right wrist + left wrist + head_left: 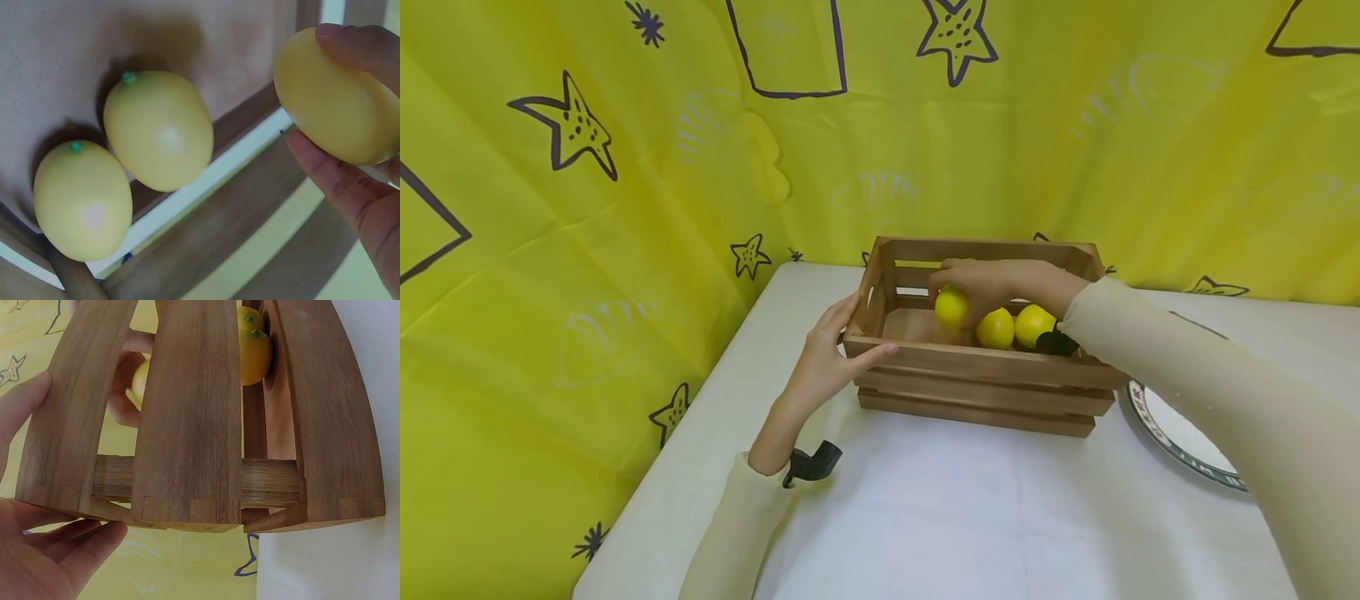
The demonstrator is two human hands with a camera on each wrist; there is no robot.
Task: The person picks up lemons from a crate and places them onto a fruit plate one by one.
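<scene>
Yellow fruit [328,106] pt. hidden by gripping R hand [988,283].

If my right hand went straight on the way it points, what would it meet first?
Your right hand, gripping a yellow fruit, would likely meet the left end wall of the wooden crate; depth and height are hard to judge.

The fruits [996,328] and star-patterned backdrop [880,142] are yellow, the crate [985,365] brown.
</scene>
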